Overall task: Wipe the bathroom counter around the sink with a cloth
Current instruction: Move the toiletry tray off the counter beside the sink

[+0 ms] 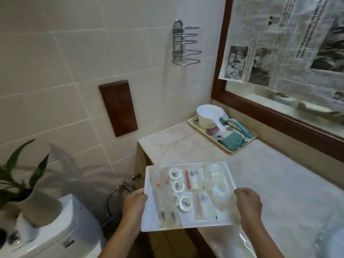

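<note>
Right now both hands, left (pixel 134 202) and right (pixel 248 202), clamp the white tray (pixel 188 219) by its side edges. Cloth (pixel 232 141) lies ahead-right in the far tray (pixel 193 122), nearer the right hand.

Cream tiled walls (pixel 55 71) enclose the room. A chrome wire rack (pixel 186 45) and a dark wooden plaque (pixel 118 108) hang on the wall. A wood-framed mirror (pixel 221 86), partly papered with newspaper (pixel 279 43), stands at right. A potted plant (pixel 28 183) sits on the white toilet tank (pixel 61 237).
</note>
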`<action>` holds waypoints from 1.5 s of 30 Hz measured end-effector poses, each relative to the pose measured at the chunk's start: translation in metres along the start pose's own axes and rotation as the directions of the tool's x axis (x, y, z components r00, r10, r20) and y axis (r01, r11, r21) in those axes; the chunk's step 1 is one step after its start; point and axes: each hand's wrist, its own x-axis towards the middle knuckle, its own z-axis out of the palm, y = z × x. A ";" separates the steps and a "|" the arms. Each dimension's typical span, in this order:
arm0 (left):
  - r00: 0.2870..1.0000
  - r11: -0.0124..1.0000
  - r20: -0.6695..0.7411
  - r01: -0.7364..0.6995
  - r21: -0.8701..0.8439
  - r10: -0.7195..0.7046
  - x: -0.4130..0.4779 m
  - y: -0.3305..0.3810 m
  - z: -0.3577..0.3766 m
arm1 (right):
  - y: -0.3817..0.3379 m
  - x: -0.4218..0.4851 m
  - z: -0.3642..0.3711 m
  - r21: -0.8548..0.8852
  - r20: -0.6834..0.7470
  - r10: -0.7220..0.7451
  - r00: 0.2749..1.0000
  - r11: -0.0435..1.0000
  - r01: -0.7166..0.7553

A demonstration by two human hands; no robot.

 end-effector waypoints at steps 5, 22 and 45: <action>0.996 0.999 -0.083 0.041 -0.009 -0.042 0.066 0.012 -0.004 | -0.018 0.042 0.070 -0.113 0.077 -0.057 0.995 0.991 0.066; 0.979 0.979 -0.038 0.201 0.034 -0.200 0.263 0.064 0.020 | -0.102 0.201 0.269 -0.606 0.138 0.049 0.989 0.794 0.045; 0.994 0.987 -0.052 0.104 0.121 -0.098 0.299 0.081 0.040 | -0.111 0.225 0.332 -0.702 0.127 -0.141 0.982 0.686 0.189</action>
